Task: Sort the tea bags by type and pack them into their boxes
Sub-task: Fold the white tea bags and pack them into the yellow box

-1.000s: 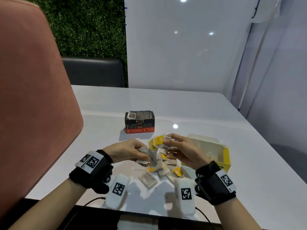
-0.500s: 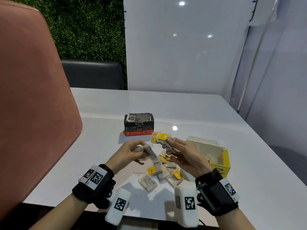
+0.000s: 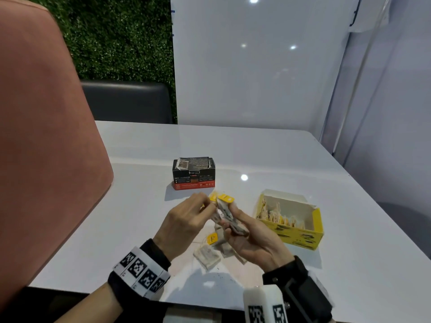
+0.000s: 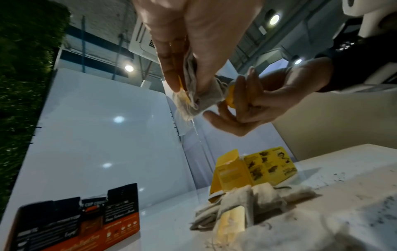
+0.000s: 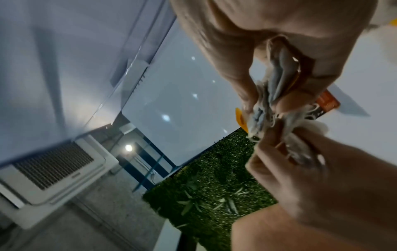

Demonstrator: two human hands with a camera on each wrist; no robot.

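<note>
Above the table my left hand (image 3: 198, 210) pinches a tea bag (image 4: 199, 95) and presses it against a small stack of yellow-tagged tea bags (image 3: 227, 215) that my right hand (image 3: 240, 227) grips. A pile of loose tea bags (image 3: 210, 252) lies on the white table (image 3: 256, 148) under both hands. The open yellow box (image 3: 300, 234) with several tea bags inside stands to the right. The black and red box (image 3: 193, 173) stands behind the hands, with tea bags in it.
A pink chair back (image 3: 46, 159) rises at the table's left edge. A dark seat (image 3: 126, 101) and a green hedge wall (image 3: 116, 36) stand beyond the far edge. Tea dust speckles the table near the pile.
Both hands have lifted and come together over the pile. The left hand has brought its tea bag against the stack in the right hand.
</note>
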